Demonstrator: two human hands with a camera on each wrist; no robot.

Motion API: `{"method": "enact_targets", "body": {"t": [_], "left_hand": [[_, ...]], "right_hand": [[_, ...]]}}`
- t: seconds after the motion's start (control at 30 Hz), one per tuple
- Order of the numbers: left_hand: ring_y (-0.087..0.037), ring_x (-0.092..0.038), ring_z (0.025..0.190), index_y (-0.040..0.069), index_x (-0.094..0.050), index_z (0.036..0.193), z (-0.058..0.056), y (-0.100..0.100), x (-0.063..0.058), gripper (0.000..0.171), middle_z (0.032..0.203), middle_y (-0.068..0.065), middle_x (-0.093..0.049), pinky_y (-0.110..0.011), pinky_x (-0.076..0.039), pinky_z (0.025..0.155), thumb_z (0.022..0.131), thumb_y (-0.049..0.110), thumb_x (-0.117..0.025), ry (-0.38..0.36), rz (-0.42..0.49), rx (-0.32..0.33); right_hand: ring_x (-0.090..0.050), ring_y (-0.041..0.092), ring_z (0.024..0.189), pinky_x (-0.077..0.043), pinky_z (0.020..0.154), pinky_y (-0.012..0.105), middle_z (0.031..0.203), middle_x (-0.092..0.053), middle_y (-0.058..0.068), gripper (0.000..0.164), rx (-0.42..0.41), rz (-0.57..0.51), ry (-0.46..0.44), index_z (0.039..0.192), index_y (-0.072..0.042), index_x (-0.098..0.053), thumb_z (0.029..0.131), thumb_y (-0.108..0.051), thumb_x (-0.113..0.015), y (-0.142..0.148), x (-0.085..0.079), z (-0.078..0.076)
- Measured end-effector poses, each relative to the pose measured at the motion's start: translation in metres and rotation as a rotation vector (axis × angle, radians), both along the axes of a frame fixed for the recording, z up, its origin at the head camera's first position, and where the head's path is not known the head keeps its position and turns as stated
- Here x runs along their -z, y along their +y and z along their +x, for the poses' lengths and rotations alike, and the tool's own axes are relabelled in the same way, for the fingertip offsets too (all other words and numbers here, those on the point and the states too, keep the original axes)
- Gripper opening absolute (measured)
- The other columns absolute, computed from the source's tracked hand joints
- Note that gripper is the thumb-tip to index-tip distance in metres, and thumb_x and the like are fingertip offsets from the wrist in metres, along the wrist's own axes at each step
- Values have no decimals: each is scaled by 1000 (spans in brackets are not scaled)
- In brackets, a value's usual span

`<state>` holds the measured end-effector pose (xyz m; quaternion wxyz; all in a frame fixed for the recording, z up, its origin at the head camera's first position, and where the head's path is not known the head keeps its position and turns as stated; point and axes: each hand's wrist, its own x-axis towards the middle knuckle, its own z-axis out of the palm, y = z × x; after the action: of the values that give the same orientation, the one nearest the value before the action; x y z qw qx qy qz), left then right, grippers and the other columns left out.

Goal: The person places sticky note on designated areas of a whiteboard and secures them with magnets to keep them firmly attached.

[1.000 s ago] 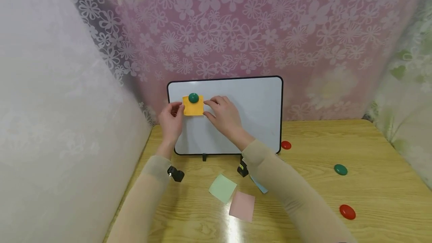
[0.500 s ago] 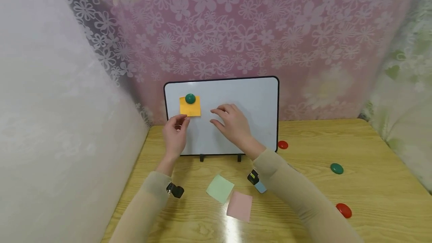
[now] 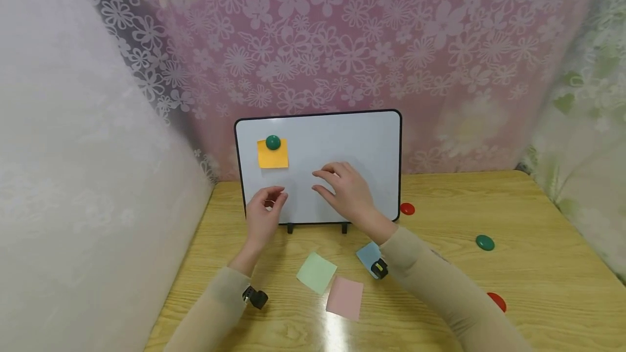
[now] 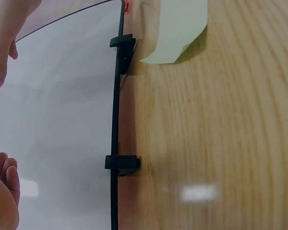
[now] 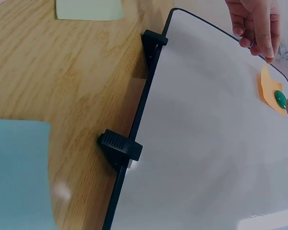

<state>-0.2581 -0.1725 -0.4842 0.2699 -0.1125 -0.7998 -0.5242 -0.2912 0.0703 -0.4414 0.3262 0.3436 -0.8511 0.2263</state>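
Wood table, wrist camera part-hiding blue note; square orange note under green magnet; left hand fingertips near-touching, right hand spread.

Far wall: pink bkgd w/ white flower outlines, some petals filled in. Dk grey strip w/ same floral patt. at its left end, next to left wall. Pale blurry blossom lower right. Left wall: whitish, v. faint floral patt., slants toward near side. Right wall: pale w/ green leaf motifs, partly in view. Table: yellowish wood-grain top, far right corner rounded, left edge along left wall. Bright glare streak on near part, approx. mid; smaller white refl. on wood in left wrist view.
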Motion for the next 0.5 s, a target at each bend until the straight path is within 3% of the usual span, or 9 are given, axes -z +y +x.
{"method": "enact_targets", "body": {"t": [0.2, 0.5], "left_hand": [[-18, -67, 89, 0, -77, 116, 8, 2, 12, 20, 101, -4, -75, -27, -55, 77, 102, 16, -77, -58, -39, 41], [-17, -68, 88, 1, -78, 114, 20, 9, 28, 20, 100, -1, -75, -28, -56, 75, 102, 17, -77, -159, -87, 154]], "right_hand": [[-66, 27, 103, -57, 88, 41, 116, -72, 8, 37, -15, 9, -12, 124, -11, -79, 93, -29, -88, 10, 9, 7], [-67, 28, 105, -59, 87, 41, 115, -72, 8, 38, -31, 18, -48, 124, -10, -79, 92, -27, -88, 25, 22, 16]]}}
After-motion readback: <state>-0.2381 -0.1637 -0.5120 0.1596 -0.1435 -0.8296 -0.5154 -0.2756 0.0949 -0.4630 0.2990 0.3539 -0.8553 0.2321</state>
